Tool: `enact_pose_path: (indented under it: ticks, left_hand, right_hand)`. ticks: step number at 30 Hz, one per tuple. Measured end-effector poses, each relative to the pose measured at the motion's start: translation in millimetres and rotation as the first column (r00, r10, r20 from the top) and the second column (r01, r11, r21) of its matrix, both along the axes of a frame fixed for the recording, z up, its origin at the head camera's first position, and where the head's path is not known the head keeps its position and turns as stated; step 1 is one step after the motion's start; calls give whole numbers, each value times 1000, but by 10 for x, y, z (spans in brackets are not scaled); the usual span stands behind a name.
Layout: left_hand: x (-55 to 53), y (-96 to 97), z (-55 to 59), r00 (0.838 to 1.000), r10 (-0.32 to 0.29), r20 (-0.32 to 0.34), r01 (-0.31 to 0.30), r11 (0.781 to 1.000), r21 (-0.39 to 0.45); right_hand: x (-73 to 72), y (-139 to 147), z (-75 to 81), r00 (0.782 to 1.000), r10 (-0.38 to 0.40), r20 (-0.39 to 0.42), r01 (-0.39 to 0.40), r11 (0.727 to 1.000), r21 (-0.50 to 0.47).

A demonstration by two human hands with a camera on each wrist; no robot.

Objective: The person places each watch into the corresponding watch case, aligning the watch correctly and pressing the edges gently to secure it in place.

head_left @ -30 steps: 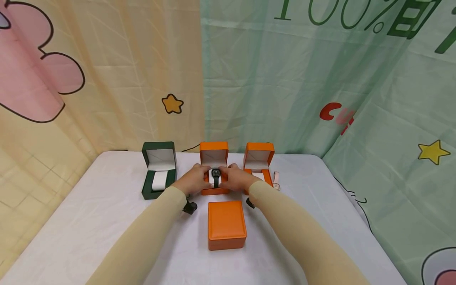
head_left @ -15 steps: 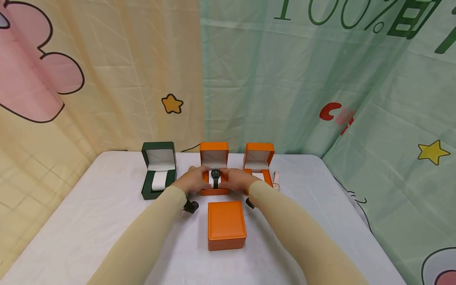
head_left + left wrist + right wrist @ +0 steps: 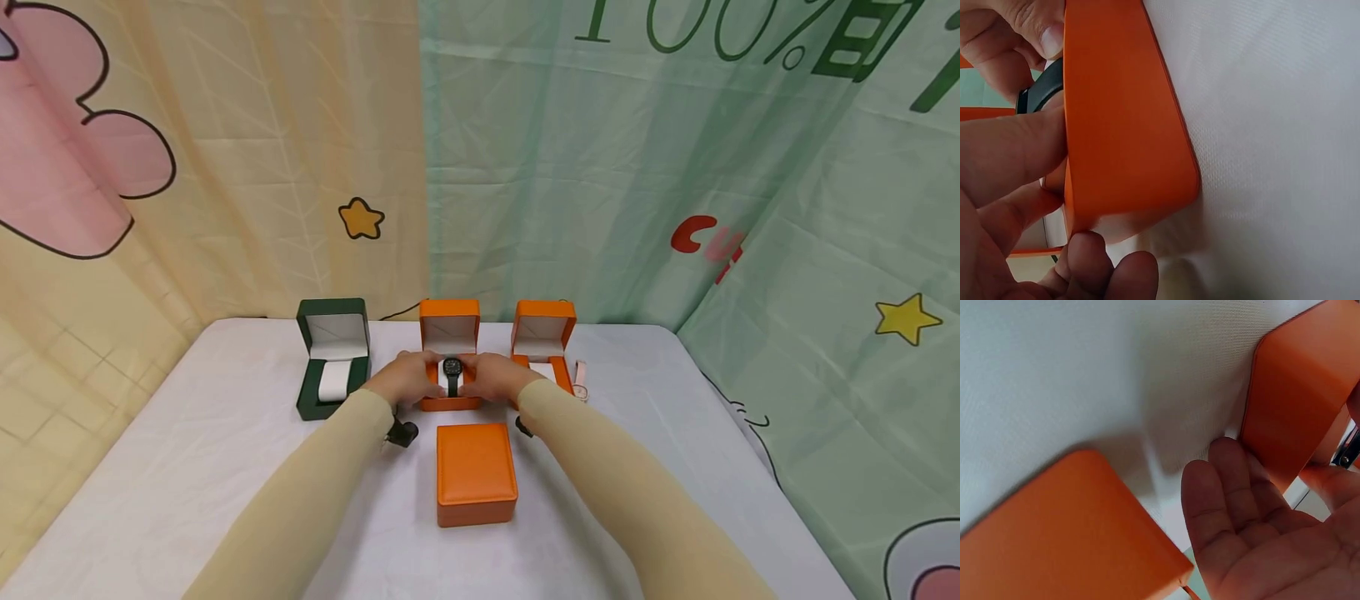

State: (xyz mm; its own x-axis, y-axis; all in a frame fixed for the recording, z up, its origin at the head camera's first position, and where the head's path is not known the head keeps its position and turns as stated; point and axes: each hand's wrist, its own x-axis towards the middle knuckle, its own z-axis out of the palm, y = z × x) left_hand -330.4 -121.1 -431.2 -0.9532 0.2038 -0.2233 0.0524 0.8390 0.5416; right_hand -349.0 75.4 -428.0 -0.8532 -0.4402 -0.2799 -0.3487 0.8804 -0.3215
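In the head view, a black-strapped watch (image 3: 452,367) sits round a white cushion (image 3: 442,385) in the middle orange watch box (image 3: 450,404), whose lid stands up. My left hand (image 3: 405,379) holds the watch and cushion from the left, thumb and index finger reaching inside the box in the left wrist view. From the right, my right hand (image 3: 497,379) holds them too. Its other fingers (image 3: 1207,500) extend along the outside of the box in the right wrist view. Where the fingertips meet the cushion is partly hidden.
A green watch box (image 3: 309,400) stands open on the left, a white cushion inside. Another open orange box (image 3: 545,312) stands right, with a pink-strapped watch (image 3: 581,383) beside it. A closed orange box (image 3: 477,471) lies between the forearms on the white table (image 3: 187,467).
The watch and both hands' fingers have shifted slightly lower at the middle box. The boxes have not visibly moved.
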Motion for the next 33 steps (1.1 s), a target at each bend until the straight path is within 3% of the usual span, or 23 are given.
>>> enact_pose_path:
  ticks: [6,12,33]
  left_hand:
    - [34,34,24,1000,-5,-16,5,1000,-18]
    - [51,42,48,1000,14,9,-13,999,-37]
    - [87,63,48,999,-26,-31,21,989,-147]
  right_hand:
    - [5,10,26,998,52,38,-55,993,103]
    - [20,7,60,998,61,23,-63,994,93]
    - [13,-26,21,998,-29,48,26,997,72]
